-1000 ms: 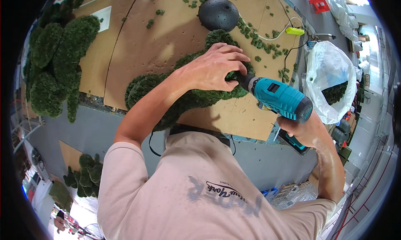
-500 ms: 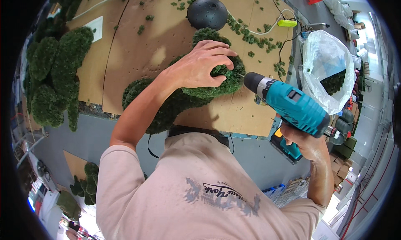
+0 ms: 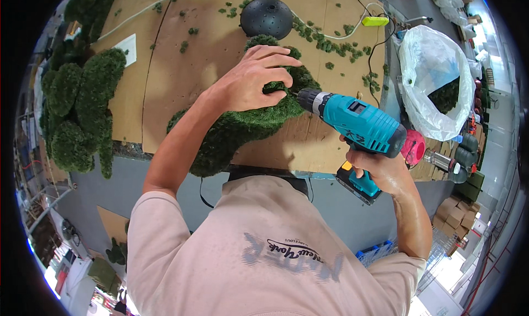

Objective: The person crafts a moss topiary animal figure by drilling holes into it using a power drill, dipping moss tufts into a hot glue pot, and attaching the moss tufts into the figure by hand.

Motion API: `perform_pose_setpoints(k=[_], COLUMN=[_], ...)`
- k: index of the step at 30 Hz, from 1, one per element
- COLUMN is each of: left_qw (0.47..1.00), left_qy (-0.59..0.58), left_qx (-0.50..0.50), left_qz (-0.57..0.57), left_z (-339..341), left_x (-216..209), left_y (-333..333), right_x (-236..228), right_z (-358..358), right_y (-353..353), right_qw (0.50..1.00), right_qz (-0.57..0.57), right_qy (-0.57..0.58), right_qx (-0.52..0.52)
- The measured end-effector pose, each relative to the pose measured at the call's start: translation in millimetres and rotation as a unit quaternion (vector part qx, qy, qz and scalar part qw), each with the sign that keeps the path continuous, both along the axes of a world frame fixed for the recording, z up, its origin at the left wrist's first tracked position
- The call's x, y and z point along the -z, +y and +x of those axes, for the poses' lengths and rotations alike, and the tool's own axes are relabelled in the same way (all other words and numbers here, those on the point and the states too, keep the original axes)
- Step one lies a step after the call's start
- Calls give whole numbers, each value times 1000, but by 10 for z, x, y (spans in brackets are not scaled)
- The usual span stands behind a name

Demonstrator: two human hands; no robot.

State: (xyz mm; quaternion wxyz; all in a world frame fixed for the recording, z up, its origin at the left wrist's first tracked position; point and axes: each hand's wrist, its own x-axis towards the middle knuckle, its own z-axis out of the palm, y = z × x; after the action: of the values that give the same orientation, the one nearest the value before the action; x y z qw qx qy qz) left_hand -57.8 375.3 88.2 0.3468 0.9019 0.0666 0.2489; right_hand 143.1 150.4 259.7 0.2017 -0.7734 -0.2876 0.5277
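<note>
My right hand grips the handle of a teal cordless drill, its battery below my fist. The drill's chuck points left and meets the right side of a green artificial-grass figure lying on the table. My left hand bends over the upper part of that figure, thumb and fingers curved around a tuft. The bit's tip is hidden in the greenery. Just beyond the figure sits a black dome with small holes.
More green grass figures are piled at the left. Loose green sprigs and a white cable lie across the cardboard-covered table. A white plastic bag stands at the right, near a yellow-green block and a pink object.
The drill has moved left and slightly up, so its chuck now reaches the green figure. My left hand has shifted a little left and up, still on the figure.
</note>
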Motion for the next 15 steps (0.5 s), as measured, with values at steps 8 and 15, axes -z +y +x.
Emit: perform_pose_setpoints(k=[8,15], left_qw=[998,998], left_qy=[-7,-17], left_qx=[-4,5], left_qz=[-61,-64], left_z=[-4,2], left_x=[79,116], left_y=[-20,-4], right_x=[-23,-110], right_z=[-45,-66], right_y=[112,213], right_qw=[1000,1000], right_qz=[6,-12], right_qy=[12,3], right_qx=[17,-3])
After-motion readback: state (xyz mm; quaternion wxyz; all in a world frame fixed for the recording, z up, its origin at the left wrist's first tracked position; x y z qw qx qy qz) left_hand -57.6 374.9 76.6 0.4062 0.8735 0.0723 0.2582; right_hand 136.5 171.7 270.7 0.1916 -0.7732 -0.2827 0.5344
